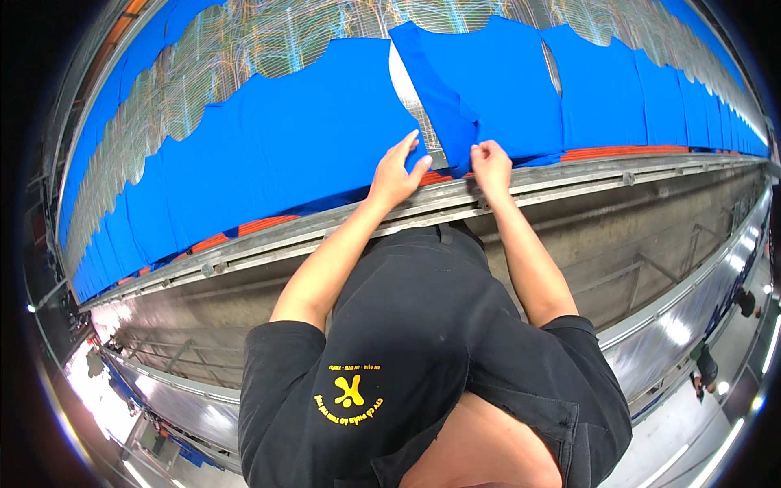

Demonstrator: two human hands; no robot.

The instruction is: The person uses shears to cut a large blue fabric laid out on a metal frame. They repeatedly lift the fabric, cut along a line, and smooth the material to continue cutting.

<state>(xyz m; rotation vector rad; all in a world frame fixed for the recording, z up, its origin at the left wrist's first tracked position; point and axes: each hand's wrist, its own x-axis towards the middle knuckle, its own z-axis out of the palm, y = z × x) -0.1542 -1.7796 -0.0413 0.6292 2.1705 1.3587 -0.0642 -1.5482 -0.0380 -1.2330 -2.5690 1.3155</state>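
Blue fabric panels point(309, 122) lie side by side on a long table, over a pale, multicolour-streaked surface point(285, 32). My left hand point(397, 175) has its fingers apart, thumb out, at the right edge of the panel on the left, beside a narrow light gap. Right of that gap, another blue panel point(517, 93) has its left edge folded over in a long flap point(435, 89). At the lower corner of this flap my right hand point(488, 167) has fingers curled in a pinch on the fabric. Red material point(602, 153) shows under the panels' near edge.
A metal rail point(569, 180) runs along the table's near edge, just in front of my body. More panels point(683, 110) continue to both sides. Behind me is another long metal-edged table point(667, 317), with two people point(704, 364) beyond it at the right.
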